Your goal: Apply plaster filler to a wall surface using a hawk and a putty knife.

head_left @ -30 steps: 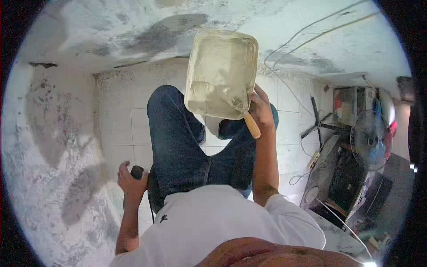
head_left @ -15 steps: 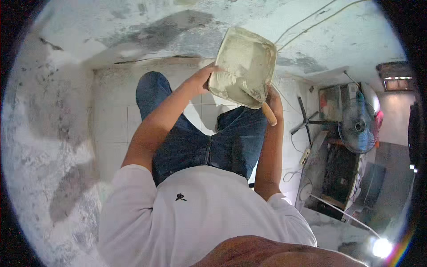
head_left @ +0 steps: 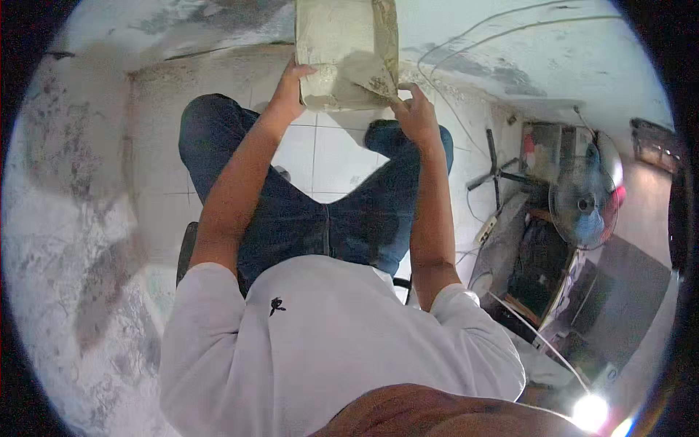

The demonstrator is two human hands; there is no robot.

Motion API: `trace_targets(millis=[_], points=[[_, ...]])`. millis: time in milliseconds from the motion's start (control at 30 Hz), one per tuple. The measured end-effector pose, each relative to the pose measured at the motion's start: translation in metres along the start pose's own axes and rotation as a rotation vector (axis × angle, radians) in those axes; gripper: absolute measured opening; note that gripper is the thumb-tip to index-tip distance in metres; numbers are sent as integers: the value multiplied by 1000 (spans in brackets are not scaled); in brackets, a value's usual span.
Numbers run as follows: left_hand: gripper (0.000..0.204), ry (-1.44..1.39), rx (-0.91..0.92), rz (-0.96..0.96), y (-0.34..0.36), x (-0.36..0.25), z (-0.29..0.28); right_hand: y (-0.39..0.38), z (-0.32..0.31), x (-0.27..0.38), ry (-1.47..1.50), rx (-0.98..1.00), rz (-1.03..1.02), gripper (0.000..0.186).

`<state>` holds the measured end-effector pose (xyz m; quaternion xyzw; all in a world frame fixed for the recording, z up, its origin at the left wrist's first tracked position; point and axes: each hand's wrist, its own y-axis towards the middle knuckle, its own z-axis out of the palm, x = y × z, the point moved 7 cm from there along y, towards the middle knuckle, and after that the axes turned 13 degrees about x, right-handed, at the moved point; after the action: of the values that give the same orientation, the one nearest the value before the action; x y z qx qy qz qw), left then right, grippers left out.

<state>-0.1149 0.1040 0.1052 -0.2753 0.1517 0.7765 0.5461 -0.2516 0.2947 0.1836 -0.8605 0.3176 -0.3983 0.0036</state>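
Observation:
A squarish, shallow cream tray (head_left: pixel 338 33) with raised sides and smeared pale residue is held out beyond my knees, its far edge cut off by the top of the picture. My left hand (head_left: pixel 290 91) grips its left side, thumb over the rim. At the near right corner, my right hand (head_left: pixel 416 115) has its fingers bent against the tray. A flat, pointed trowel blade (head_left: pixel 373 79) lies inside, angled toward that corner. The trowel's wooden handle is hidden now, so whether my right hand also holds it is unclear.
White floor tiles (head_left: pixel 291 149) show between my jeans-clad legs. A stained wall (head_left: pixel 466 29) with loose cables stands ahead. To the right are a fan (head_left: pixel 584 200), a dark stand base (head_left: pixel 499 171), a power strip (head_left: pixel 486 229) and a bright lamp (head_left: pixel 590 413).
Both hands have pushed the tray forward and to the left, and it is turned straighter. The wooden handle that stuck out at its near right corner no longer shows.

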Motion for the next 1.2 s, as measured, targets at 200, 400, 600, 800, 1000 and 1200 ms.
trace_targets(millis=[200,400,600,800,1000,1200], points=[[47,-95,-105,-56,-22,22,-21,-14,-6,28,-473,-280,-247,28],[50,828,88,191,-35,51,-52,-12,59,10,-586,-67,-226,22],[60,1235,28,279,-35,62,-68,-27,27,-4,-442,69,-147,43],[70,1468,15,439,-42,47,-21,-48,11,9,-714,7,-192,23],[67,263,-52,205,-30,75,-18,-49,44,13,-760,91,-149,24],[72,403,-151,200,-39,87,-33,-40,74,14,-648,148,-54,29]])
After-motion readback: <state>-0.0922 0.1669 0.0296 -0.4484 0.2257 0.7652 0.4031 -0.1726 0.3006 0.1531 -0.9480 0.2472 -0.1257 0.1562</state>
